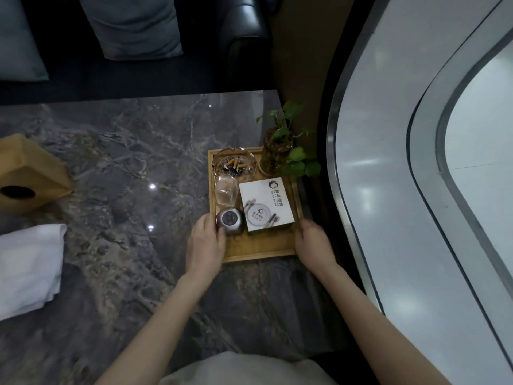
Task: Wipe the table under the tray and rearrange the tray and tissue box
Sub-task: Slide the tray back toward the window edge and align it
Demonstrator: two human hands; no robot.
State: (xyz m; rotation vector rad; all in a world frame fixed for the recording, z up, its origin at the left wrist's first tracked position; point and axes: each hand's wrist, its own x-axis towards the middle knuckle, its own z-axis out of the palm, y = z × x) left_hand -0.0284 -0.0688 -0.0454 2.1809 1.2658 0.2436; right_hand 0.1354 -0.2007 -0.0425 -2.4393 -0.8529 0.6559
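While the left hand (206, 243) and right hand (313, 241) grip its side rims, the pale wooden tray (258, 247) sits at the marble table's (125, 162) three o'clock edge; the tan tissue box (27, 173) lies at nine o'clock

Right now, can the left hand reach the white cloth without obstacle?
Probably yes. The left hand holds the tray edge; the white cloth lies to its left on the table, with only bare marble between them.

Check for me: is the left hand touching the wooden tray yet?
Touching. The head view shows the left hand lying over the wooden tray's left rim, with no gap visible.
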